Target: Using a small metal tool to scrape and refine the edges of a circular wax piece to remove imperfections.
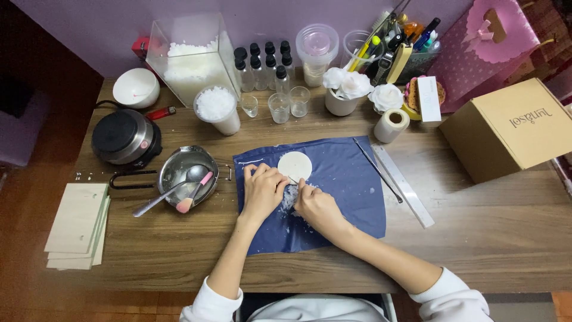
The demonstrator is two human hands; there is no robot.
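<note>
I am leaning over the wooden table (pixel 488 238), both sleeves pushed up, working on the blue cloth (pixel 345 191) spread in front of me. My left hand (pixel 261 189) is lying curled on the cloth, fingers pressing down on the near edge of the round white wax disc (pixel 295 166) to steady it. My right hand (pixel 317 206) is closing around a small tool whose tip is meeting the disc's near rim; the tool itself is mostly hidden, so I cannot tell what kind it is. White shavings (pixel 290 200) are piling up on the cloth between my hands, so I judge I am in the middle of trimming or scraping the disc's edge. The next move, I think, calls for turning the disc a little under my left fingers while keeping the tool's angle shallow. Left of the cloth a metal pot (pixel 185 170) is holding a spoon and a pink brush. Farther off are a cup of white flakes (pixel 217 107) and a row of small bottles (pixel 262 62).
</note>
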